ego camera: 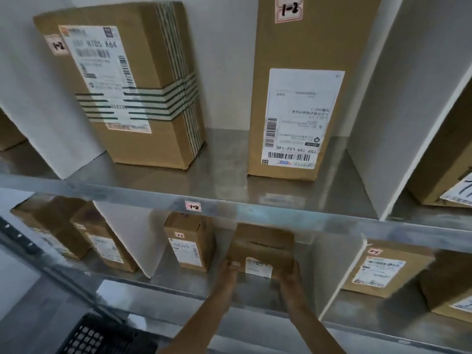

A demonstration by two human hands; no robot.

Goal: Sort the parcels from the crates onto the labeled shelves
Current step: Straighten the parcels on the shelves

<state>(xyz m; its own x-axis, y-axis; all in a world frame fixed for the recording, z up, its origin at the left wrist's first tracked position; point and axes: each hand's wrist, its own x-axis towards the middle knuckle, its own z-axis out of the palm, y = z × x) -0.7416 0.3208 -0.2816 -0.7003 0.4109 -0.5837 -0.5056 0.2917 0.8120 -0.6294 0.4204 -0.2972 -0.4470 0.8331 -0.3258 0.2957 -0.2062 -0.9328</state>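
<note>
The small parcel is blurring, its label unreadable; right of it, the frame edge is cutting off boxes.

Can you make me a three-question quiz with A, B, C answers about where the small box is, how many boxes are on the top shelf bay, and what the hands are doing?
1. Where is the small cardboard parcel?
A. in the lower shelf bay, under the 1-2 tag
B. on the upper shelf
C. inside the black crate

2. How many parcels stand in the upper middle bay?
A. one
B. two
C. four

3. What are the hands doing?
A. both hang empty
B. only one touches the parcel
C. both grip the parcel's sides

Answers: 1 A, it sits below the 1-2 shelf tag. 2 B, the striped-tape parcel and the tall parcel. 3 C, the left hand and right hand clasp opposite sides.
</note>
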